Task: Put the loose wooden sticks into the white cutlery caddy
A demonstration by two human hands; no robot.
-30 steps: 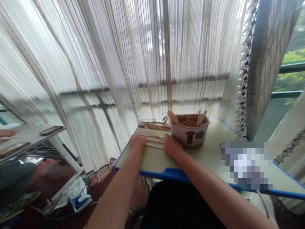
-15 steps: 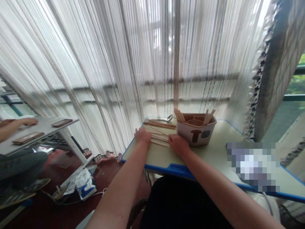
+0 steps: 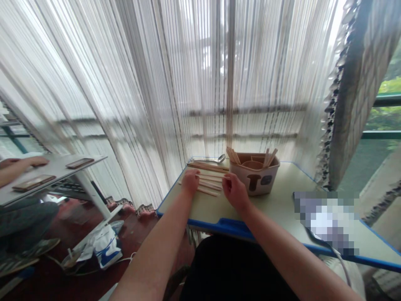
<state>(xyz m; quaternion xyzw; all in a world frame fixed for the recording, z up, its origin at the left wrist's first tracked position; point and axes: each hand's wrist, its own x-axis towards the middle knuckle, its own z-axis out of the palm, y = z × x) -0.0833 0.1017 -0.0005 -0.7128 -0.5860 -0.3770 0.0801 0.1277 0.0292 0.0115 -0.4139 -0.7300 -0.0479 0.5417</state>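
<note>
Several wooden chopsticks [image 3: 209, 185] lie loose on a pale table with a blue rim [image 3: 219, 225]. My left hand [image 3: 190, 182] is closed over their left ends. My right hand [image 3: 234, 191] is closed over their right ends, and one stick shows between the two hands. Just right of my right hand stands a beige holder [image 3: 254, 176] with a brown mark, and more chopsticks stick up in its compartments. A further row of chopsticks [image 3: 208, 167] and a metal spoon [image 3: 210, 159] lie behind my hands.
Sheer striped curtains [image 3: 175, 83] hang right behind the table. A pixelated patch [image 3: 326, 221] covers the table's right part. To the left stands another table [image 3: 53, 171] with phones, where another person's hand [image 3: 34, 161] rests. A white bag [image 3: 106, 251] lies on the floor.
Both hands have lifted a little off the table and drawn toward me with chopsticks between them. The view has shifted slightly to the right.
</note>
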